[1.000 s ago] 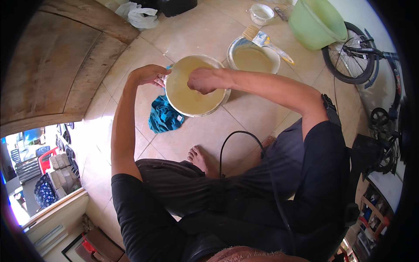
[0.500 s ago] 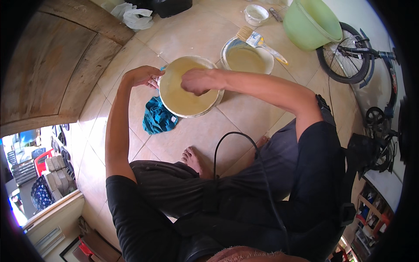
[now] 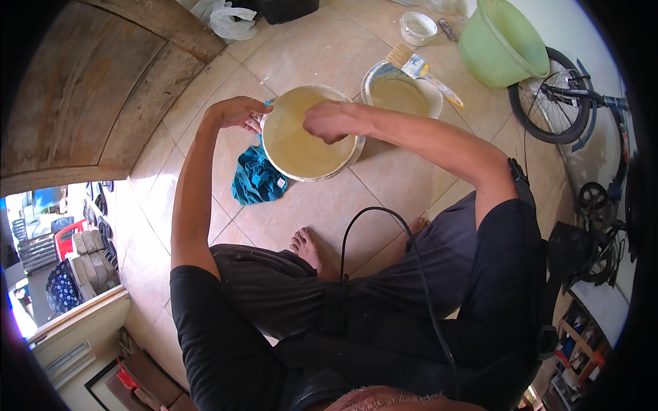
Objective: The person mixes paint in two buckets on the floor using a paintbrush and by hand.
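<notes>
On the tiled floor ahead of my feet is a round white bucket of cream-coloured liquid. My left hand is closed on its left rim, thumb at the top edge beside a small blue bit. Reaching in from the right, my right hand is a closed fist over the liquid; whatever it grips, if anything, is hidden. A crumpled teal cloth lies against the bucket's left side. Just beyond on the right, a wide paintbrush rests across the rim of a second white bucket.
Farther back stand a small white tub and a large light-green basin. A bicycle leans at the right wall. A wooden panel rises on the left, near a white plastic bag. A black cable loops before my legs.
The whole view has shifted, so things sit slightly farther right. My right fist has stayed inside the bucket, and my left hand still holds the rim.
</notes>
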